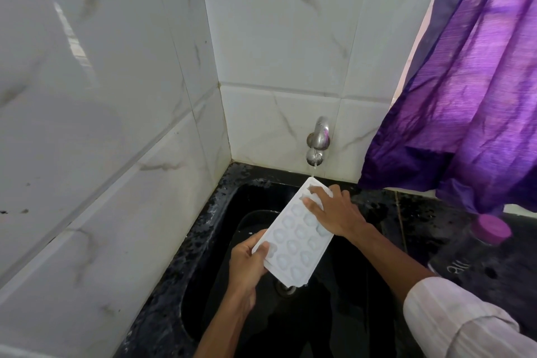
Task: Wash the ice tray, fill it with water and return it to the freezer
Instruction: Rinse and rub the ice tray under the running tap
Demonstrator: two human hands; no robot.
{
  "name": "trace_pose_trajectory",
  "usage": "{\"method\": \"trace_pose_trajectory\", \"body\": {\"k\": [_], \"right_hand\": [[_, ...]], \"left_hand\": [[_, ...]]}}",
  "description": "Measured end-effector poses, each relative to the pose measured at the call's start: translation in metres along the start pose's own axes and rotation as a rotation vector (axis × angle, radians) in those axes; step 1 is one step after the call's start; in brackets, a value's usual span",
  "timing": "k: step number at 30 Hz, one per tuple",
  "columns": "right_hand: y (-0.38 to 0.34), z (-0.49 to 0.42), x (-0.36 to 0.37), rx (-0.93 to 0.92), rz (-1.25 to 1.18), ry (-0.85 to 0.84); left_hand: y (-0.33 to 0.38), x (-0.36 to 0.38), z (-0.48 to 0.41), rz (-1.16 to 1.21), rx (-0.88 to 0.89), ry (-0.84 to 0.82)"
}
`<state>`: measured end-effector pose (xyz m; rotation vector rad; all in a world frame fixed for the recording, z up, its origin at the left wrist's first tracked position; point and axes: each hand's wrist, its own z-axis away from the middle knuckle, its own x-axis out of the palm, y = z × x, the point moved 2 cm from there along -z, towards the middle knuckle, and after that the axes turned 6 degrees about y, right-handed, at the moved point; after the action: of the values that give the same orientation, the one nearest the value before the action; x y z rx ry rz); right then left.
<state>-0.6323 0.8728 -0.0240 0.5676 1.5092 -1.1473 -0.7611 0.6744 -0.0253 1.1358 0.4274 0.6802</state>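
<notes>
- Over a black sink (203,256) set into a speckled dark worktop (412,212), a person holds a white ice tray (293,235) in both hands. It is slanted, with its far end raised toward the wall and its near end lower, above the drain (286,289).
- The left hand (247,264) takes the tray's near left corner. Its grip is pinched on the tray's rim, with the thumb pressed on top beside the first cells and the fingers curled underneath.
- The right hand (334,212) lies on the tray's far right end. Its grip is spread, the fingers stretched nearly straight across the top of the farthest cells; whether the thumb hooks under the edge cannot be told.
- A thin stream of water (313,171) falls from the steel tap (318,139) on the back wall and lands at the tray's far end — just beyond the right hand's fingertips.
- The cells face up, rounded and pale, in three rows along the tray's length; how much water they hold cannot be told.
- White marble-veined tiles (116,96) cover both walls of the corner.
- At right a purple curtain (465,96) hangs down to the worktop, and near its hem stands a clear bottle (491,229) with a pink cap.
- A pale striped sleeve (453,317) — pushed up the right forearm — fills the lower right corner.
</notes>
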Motion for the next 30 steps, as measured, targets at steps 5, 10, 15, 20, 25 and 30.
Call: {"method": "trace_pose_trajectory", "body": {"k": [5, 10, 15, 20, 25, 30], "right_hand": [[0.0, -0.004, -0.002, 0.002, -0.018, -0.012], [-0.001, -0.001, -0.001, -0.015, 0.026, 0.025], [-0.003, -0.002, 0.0, -0.017, 0.049, 0.017], [0.0, -0.004, -0.001, -0.023, 0.008, -0.004], [0.003, -0.002, 0.001, -0.064, -0.125, 0.058], [0.008, -0.003, -0.001, -0.066, -0.298, 0.104]], "left_hand": [[0.002, 0.0, 0.001, -0.002, 0.003, -0.015], [0.001, 0.0, 0.002, -0.003, 0.006, -0.018], [0.001, 0.0, 0.003, 0.002, 0.014, -0.017], [0.001, 0.002, 0.008, 0.018, -0.009, -0.024], [0.0, -0.001, 0.005, 0.031, -0.007, 0.006], [0.002, -0.008, 0.003, 0.075, -0.008, 0.042]]}}
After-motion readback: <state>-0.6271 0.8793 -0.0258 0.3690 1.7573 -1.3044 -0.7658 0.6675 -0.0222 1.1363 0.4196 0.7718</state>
